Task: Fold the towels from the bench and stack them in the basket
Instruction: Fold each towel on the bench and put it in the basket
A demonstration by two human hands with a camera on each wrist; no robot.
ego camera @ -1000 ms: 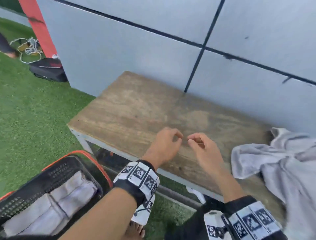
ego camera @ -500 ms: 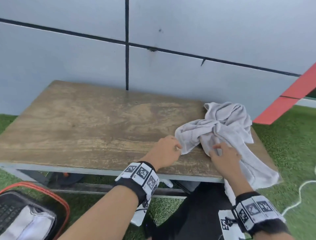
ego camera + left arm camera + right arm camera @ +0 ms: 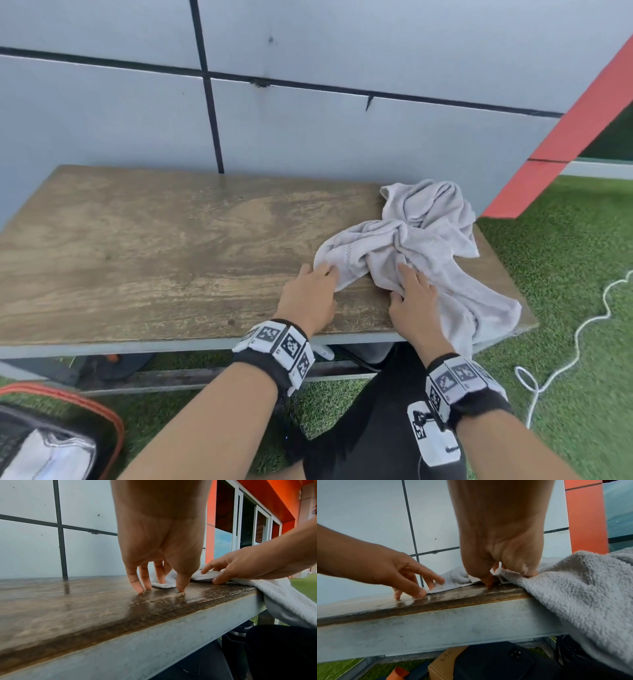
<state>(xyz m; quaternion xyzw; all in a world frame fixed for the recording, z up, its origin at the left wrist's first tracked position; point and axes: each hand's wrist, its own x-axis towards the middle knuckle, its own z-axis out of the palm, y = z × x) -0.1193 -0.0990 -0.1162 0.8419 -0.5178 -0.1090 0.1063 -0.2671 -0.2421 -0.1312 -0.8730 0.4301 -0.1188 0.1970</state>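
Observation:
A crumpled pale grey towel point(image 3: 421, 246) lies on the right end of the wooden bench point(image 3: 171, 253), one part hanging over the front edge point(image 3: 583, 601). My left hand point(image 3: 318, 277) touches the towel's left corner with straight fingers, and its thumb and outer fingertips point(image 3: 137, 586) rest on the wood. My right hand point(image 3: 404, 284) lies flat on the towel's near fold. Its thumb tip point(image 3: 488, 584) sits on the wood at the towel's hem. The black basket point(image 3: 113, 431) with an orange rim stands on the grass at lower left, folded white towels point(image 3: 51, 455) inside.
A grey panelled wall point(image 3: 308, 137) rises right behind the bench. A red-orange beam point(image 3: 565, 144) slants at the right. A white cord point(image 3: 582, 339) snakes over the grass. A cardboard box point(image 3: 447, 665) and dark items sit under the bench, by my dark-trousered legs point(image 3: 370, 428).
My view has swung right, from the bare bench and basket to the towel. Both hands have moved onto the towel, and their fingers have uncurled and spread on it.

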